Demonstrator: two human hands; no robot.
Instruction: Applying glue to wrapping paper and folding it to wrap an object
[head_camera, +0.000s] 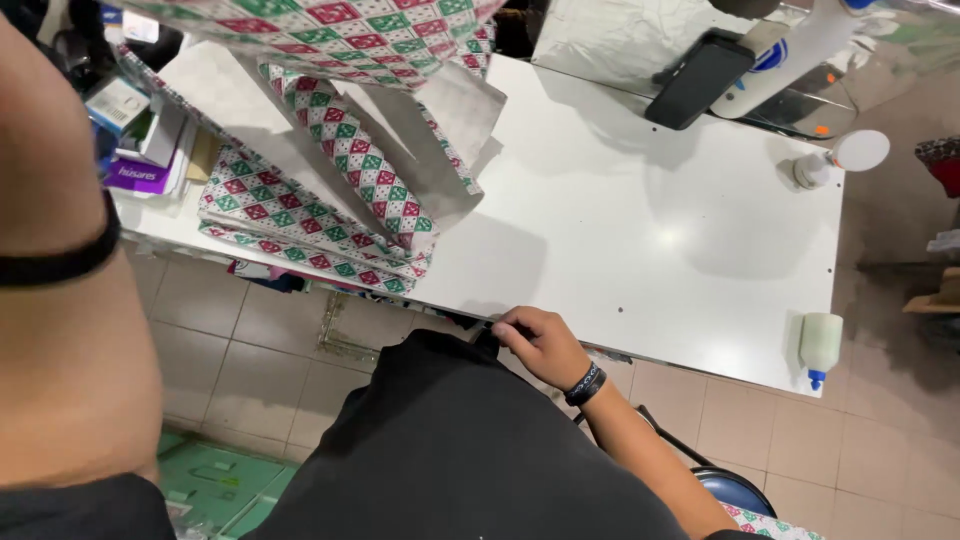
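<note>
- Closest to the lens, the left hand (40, 130) fills the left edge of the frame as a blurred mass above a black wristband (60, 265). Its fingers lie outside the view, so I cannot tell whether they grip anything.
- Lower centre, the right hand (535, 340) rests at the near edge of the white table (620, 230), just above the person's black shirt (460, 450). The fingers are curled in with the knuckles up and the tips against the edge. Nothing shows inside the curl.
- A sheet of wrapping paper (340, 25), with red and green diamonds on white, hangs lifted across the top left of the frame. Part of it droops onto the table with the plain grey back showing.
- A folded stack of the same paper (300, 215) lies left of centre, reaching the table's near edge.
- A white glue bottle (820, 345) with a blue tip lies at the table's right edge, well apart from the paper. A black phone (700, 78) sits at the upper right.
- Small boxes (135, 130) crowd the upper left corner of the table.
- Judgement: the raised sheet handles best when kept taut and clear of the stack, so it neither creases nor drags the folded layers. The right hand at the table edge serves well as a brace.
</note>
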